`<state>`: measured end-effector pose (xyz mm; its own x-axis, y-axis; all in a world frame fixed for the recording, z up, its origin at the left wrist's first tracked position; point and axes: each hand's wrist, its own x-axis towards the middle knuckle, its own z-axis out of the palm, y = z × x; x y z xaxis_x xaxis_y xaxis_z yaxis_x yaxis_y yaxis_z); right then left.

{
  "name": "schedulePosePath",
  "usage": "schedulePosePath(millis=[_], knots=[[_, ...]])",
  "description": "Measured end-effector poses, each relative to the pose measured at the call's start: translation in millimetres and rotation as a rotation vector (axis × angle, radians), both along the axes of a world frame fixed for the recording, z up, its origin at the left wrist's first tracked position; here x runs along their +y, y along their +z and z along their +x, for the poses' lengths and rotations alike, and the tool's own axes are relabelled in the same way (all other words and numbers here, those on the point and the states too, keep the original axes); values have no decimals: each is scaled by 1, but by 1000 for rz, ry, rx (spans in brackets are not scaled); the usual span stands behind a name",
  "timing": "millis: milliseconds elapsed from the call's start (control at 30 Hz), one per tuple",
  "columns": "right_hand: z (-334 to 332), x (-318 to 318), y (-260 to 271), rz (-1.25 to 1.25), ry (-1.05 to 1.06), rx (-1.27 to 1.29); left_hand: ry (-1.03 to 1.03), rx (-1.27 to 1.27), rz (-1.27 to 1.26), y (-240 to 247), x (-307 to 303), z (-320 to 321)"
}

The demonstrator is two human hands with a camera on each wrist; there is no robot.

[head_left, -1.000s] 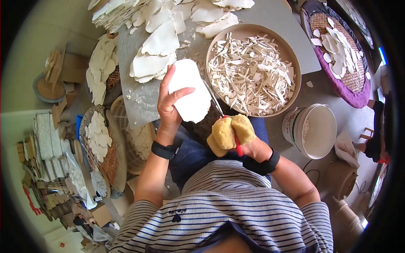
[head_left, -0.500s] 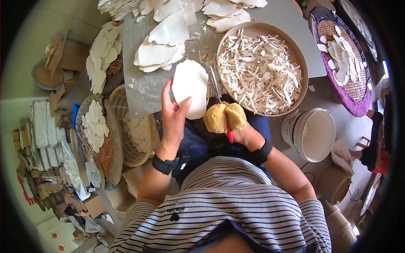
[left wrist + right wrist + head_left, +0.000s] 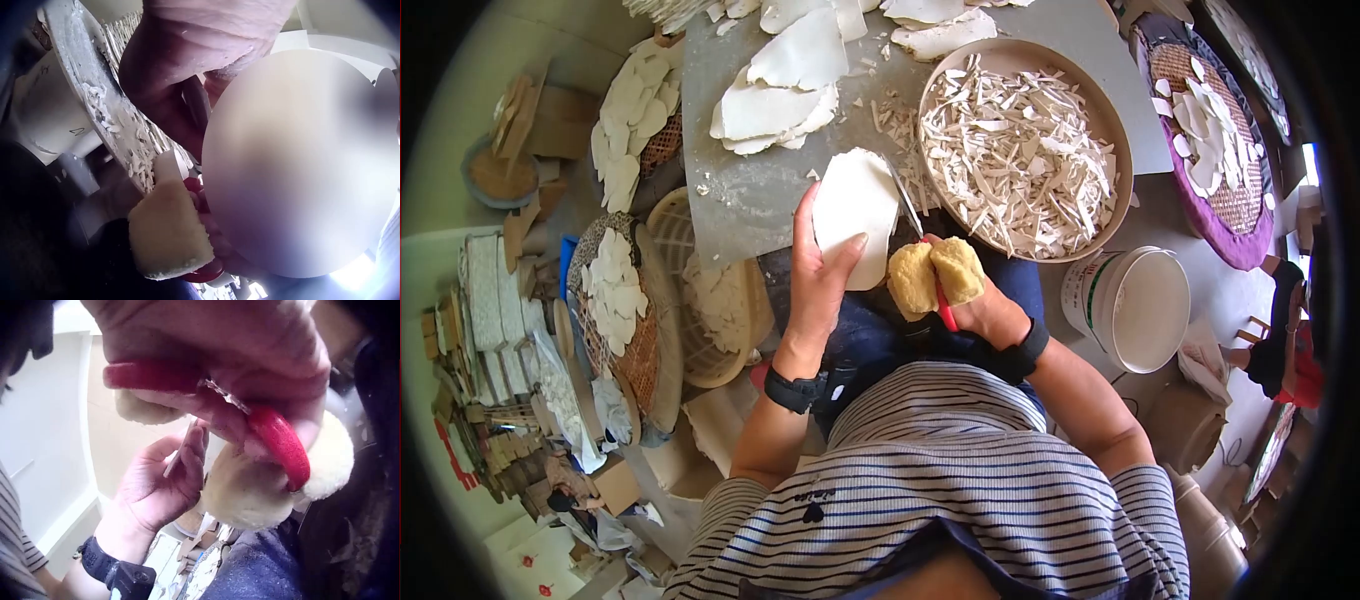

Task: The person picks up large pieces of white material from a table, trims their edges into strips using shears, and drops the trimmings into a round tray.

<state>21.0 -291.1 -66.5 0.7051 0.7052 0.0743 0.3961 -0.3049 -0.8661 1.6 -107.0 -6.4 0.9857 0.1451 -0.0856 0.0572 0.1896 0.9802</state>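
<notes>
In the head view my left hand [image 3: 818,285] pinches a thin, white, roughly oval sheet [image 3: 856,215], with the thumb on its near face and the fingers behind. My right hand [image 3: 992,308] grips red-handled scissors [image 3: 946,310], whose blades point away from me along the sheet's right edge. Thick yellow sponge-like pads [image 3: 913,282] cover part of the handles and hide some fingers. The right wrist view shows the red handle loop [image 3: 279,440] under the fingers. A pale blurred disc covers much of the left wrist view.
A round tray [image 3: 1125,190] full of white strips stands on the grey table [image 3: 730,215], right of a stack of white sheets [image 3: 770,110]. At the right is a white bucket [image 3: 1145,310]. Baskets with white pieces stand at the left; a purple-rimmed one [image 3: 1215,225] is at the far right.
The white sheet has turned from tilted to nearly upright in my left hand. My right hand has brought the scissors up and left, and their spread blades now look nearly together along its edge.
</notes>
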Motion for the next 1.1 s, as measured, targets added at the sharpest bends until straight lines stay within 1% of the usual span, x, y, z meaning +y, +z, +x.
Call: schedulePosePath(millis=[100, 200, 233, 300, 333, 367, 467, 500, 567, 667, 700, 800, 833, 933, 967, 1033, 1067, 1100], knots=[[2, -7, 1, -46, 22, -207, -116, -20, 35, 4, 3, 6], [9, -18, 12, 85, 27, -157, -154, 62, -89, 14, -8, 9], [5, -17, 16, 173, -103, -170, -189, 119, -106, 17, -8, 11], [-1, -15, 4, 306, -196, 117, -253, 240, -146, 21, -6, 14], [-6, -19, 5, 531, -196, 533, -274, 241, -142, 19, -6, 15], [-12, -22, 9, 775, -271, 938, -292, 237, -136, 16, -5, 18], [-13, -29, -12, 560, -204, 630, -313, 247, -127, 15, -5, 20], [-12, -29, -10, 470, -194, 508, -314, 248, -120, 16, -5, 21], [-9, -30, 18, 232, -203, 209, -334, 248, -107, 20, -3, 23], [-5, -23, -3, 95, -155, -56, -395, 253, -91, 27, -1, 25], [-1, -21, -3, 140, -128, 19, -413, 256, -85, 30, -1, 25], [-1, -31, 10, 77, -140, -316, -426, 245, -45, 29, 1, 27], [-1, -31, 9, 123, -162, -228, -424, 234, -29, 27, 2, 28], [-3, -41, 7, 18, -81, 59, -138, 288, -49, 22, 11, 24], [-4, -37, 5, 107, -99, 122, -30, 206, -30, 13, 10, 23], [-13, -31, -6, 464, -196, 574, 114, 114, -44, 1, 5, 24], [-14, -30, -10, 698, -166, 820, 194, 67, -53, -4, 6, 24], [-14, -29, -11, 927, -149, 1070, 219, 61, -53, -8, 9, 25]])
